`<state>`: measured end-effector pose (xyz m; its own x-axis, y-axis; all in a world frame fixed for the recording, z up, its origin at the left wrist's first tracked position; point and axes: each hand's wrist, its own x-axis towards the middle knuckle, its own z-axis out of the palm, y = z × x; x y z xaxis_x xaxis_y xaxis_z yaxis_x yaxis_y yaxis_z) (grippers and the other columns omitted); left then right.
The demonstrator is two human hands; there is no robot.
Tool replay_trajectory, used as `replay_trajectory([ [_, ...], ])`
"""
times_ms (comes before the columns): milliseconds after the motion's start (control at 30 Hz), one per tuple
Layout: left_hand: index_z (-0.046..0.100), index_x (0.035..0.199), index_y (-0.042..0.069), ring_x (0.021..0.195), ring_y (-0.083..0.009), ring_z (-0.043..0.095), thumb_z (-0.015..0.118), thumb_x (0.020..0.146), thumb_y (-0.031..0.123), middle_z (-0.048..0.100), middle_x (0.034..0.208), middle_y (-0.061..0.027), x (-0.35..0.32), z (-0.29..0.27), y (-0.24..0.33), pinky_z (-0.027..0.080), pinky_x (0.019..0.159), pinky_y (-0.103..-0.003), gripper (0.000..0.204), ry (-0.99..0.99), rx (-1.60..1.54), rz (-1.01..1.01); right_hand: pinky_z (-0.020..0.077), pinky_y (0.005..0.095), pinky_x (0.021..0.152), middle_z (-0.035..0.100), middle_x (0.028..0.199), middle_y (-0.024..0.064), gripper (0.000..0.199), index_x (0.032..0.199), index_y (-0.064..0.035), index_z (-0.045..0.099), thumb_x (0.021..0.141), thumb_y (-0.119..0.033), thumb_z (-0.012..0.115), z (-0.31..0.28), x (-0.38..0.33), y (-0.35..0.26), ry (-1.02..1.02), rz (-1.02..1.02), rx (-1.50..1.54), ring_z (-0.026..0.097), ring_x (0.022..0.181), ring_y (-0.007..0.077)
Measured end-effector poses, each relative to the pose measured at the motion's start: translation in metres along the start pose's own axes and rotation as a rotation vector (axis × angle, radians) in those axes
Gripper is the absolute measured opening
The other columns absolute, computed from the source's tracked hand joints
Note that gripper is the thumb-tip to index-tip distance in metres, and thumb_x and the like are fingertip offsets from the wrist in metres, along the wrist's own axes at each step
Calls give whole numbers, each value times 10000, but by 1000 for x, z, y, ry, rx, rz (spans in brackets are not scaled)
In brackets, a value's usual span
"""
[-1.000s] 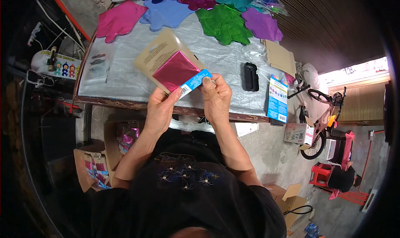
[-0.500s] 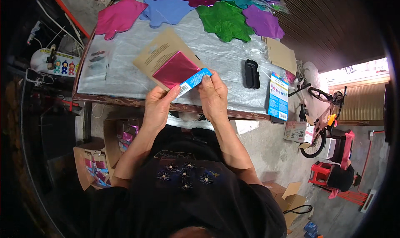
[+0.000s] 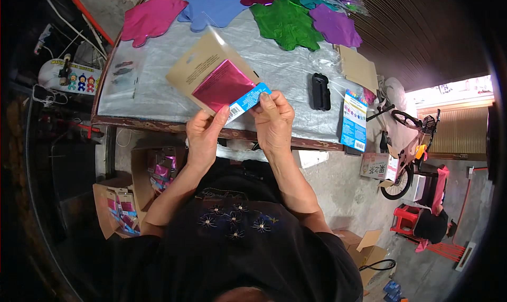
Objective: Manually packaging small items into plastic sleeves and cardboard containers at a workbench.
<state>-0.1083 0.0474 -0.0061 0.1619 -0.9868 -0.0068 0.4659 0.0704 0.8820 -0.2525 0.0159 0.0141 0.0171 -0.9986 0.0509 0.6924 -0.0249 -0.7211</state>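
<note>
Over the near part of the table I hold up a foil balloon package (image 3: 191,69). It has a brown card backing with a hang hole, a folded shiny pink foil square (image 3: 224,84) and a blue strip with a barcode along its lower edge. My left hand (image 3: 205,134) pinches the lower left corner between thumb and fingers. My right hand (image 3: 274,122) grips the right end of the blue strip, thumb on top. The package is tilted, and clear film glints at its upper corner.
Flat foil balloons lie along the table's far side: pink (image 3: 153,19), light blue (image 3: 212,12), green (image 3: 288,27), purple (image 3: 338,27). A black case (image 3: 319,92) and blue printed card (image 3: 353,123) are at right. Cardboard boxes (image 3: 108,230) of packets stand lower left. Someone sits far right.
The package has shifted slightly left in my hands. My right hand has moved a little right, its fingers now more curled at the blue strip's end.
</note>
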Motion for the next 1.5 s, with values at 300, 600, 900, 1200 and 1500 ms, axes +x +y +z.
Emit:
replay_trajectory([
  [300,710,1041,15,803,-29,569,684,935,121,688,924,22,-10,-1,-2,464,725,-202,152,49,314,48,581,331,742,681,900,61,55,953,-45,646,946,-97,629,15,3,-10,152,72,65,668,821,148],
  [600,704,1039,27,845,-53,611,726,888,77,699,959,0,1,28,5,489,753,-222,161,134,91,98,609,332,750,703,960,104,129,1052,5,644,947,-66,618,10,-3,2,163,80,-91,703,829,176],
  [900,702,1047,34,861,-71,629,769,837,36,698,991,-3,5,32,1,511,770,-242,221,194,22,76,612,322,725,711,922,102,89,1003,0,644,934,-55,638,8,-7,-3,131,75,-162,698,790,150],
  [1200,720,1020,26,861,-72,632,773,839,50,706,969,-4,2,32,3,517,762,-248,190,179,117,79,572,243,636,717,816,91,46,928,-7,622,924,-36,658,7,-2,-13,126,116,-288,669,702,104],
  [1500,720,1033,21,857,-71,635,766,854,75,709,971,-8,0,36,9,517,772,-256,193,197,100,89,551,251,587,706,768,79,75,860,-19,625,905,-40,681,12,3,-18,107,94,-430,647,652,97],
])
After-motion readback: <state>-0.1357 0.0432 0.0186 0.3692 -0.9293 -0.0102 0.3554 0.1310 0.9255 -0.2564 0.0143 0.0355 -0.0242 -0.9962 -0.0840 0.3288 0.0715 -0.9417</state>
